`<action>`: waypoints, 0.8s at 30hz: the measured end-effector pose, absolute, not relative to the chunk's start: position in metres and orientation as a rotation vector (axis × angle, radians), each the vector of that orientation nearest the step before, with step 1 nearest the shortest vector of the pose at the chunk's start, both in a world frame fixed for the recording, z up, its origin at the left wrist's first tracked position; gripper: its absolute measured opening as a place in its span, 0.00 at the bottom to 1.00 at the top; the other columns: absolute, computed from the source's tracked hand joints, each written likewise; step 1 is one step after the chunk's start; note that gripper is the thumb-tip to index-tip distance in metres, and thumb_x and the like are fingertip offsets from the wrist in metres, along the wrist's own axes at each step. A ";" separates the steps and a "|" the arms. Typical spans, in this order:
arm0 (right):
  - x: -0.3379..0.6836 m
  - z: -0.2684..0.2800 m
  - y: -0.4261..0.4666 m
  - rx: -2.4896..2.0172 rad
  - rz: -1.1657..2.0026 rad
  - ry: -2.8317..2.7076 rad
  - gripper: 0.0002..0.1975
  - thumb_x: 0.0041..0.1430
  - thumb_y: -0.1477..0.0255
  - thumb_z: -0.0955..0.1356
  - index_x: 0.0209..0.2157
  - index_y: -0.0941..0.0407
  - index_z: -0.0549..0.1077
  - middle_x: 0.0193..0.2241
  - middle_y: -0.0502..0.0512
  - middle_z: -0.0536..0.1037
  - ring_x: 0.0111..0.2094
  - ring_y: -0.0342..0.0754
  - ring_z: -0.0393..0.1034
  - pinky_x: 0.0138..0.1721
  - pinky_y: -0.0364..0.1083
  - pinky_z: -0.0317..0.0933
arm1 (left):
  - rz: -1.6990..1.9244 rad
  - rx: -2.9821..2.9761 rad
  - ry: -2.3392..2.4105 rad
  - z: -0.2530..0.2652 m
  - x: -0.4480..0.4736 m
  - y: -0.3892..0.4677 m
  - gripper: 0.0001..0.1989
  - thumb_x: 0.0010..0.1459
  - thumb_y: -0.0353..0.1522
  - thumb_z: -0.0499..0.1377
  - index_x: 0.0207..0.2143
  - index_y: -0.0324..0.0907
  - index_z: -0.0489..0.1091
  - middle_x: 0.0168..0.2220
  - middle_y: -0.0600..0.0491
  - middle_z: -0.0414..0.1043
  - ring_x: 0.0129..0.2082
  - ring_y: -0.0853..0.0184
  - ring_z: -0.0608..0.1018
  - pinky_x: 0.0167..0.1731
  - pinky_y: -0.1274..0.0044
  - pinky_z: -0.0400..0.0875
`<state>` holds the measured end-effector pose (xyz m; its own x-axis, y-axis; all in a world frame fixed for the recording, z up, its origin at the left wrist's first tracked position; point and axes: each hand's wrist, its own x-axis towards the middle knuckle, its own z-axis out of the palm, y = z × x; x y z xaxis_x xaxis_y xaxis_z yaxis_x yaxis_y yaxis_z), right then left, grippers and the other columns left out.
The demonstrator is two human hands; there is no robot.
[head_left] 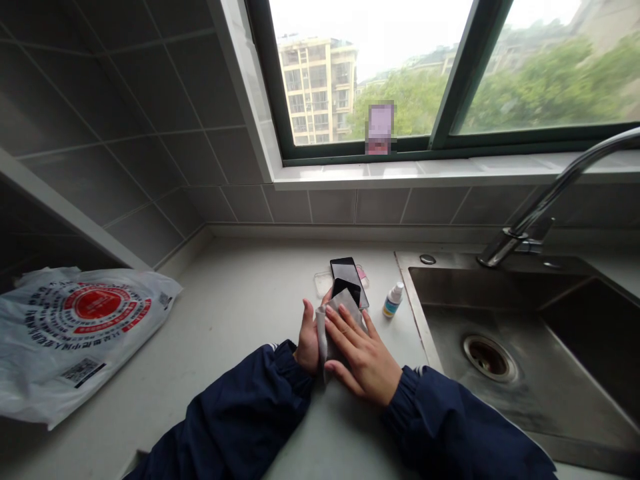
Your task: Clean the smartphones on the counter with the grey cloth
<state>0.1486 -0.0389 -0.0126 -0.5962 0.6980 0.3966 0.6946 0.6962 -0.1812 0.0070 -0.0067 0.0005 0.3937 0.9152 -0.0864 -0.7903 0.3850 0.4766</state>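
Note:
My left hand (309,337) is closed around a dark phone (345,289) from below, thumb pointing up along the side. A thin grey cloth (345,303) covers most of that phone, leaving its black top end visible. My right hand (363,360) holds the cloth against the phone, fingers stretched over it and thumb near the lower edge. Just beyond lies a larger phone (343,265), screen up on the counter. It overlaps a clear phone case (323,285). To the right of my hands stands a small white-capped bottle (393,300) with a blue and yellow label.
A steel sink (435,327) with a drain (490,358) and a chrome faucet (520,227) is on the right. A white plastic bag (40,360) with red print lies on the left of the pale counter (240,287). Tiled wall and a window are behind.

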 end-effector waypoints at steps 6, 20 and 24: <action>0.152 -0.013 -0.036 -1.231 -0.092 -2.283 0.37 0.72 0.61 0.58 0.72 0.58 0.35 0.71 0.62 0.47 0.72 0.61 0.39 0.66 0.69 0.40 | 0.991 0.546 0.288 -0.004 0.010 -0.012 0.40 0.63 0.56 0.48 0.68 0.41 0.56 0.69 0.44 0.57 0.72 0.54 0.51 0.70 0.64 0.41; 0.156 -0.006 -0.033 -1.292 -0.088 -2.075 0.38 0.72 0.60 0.58 0.72 0.57 0.32 0.72 0.62 0.41 0.72 0.64 0.33 0.67 0.69 0.40 | 1.035 0.898 0.355 -0.007 0.006 -0.021 0.34 0.64 0.51 0.52 0.65 0.44 0.63 0.69 0.50 0.55 0.73 0.55 0.45 0.70 0.64 0.39; 0.154 -0.007 -0.035 -1.262 -0.066 -2.151 0.38 0.72 0.60 0.58 0.72 0.57 0.34 0.72 0.62 0.43 0.72 0.64 0.34 0.67 0.69 0.38 | 1.061 0.848 0.343 -0.015 0.006 -0.018 0.35 0.62 0.54 0.53 0.64 0.42 0.65 0.68 0.48 0.58 0.72 0.54 0.48 0.70 0.64 0.38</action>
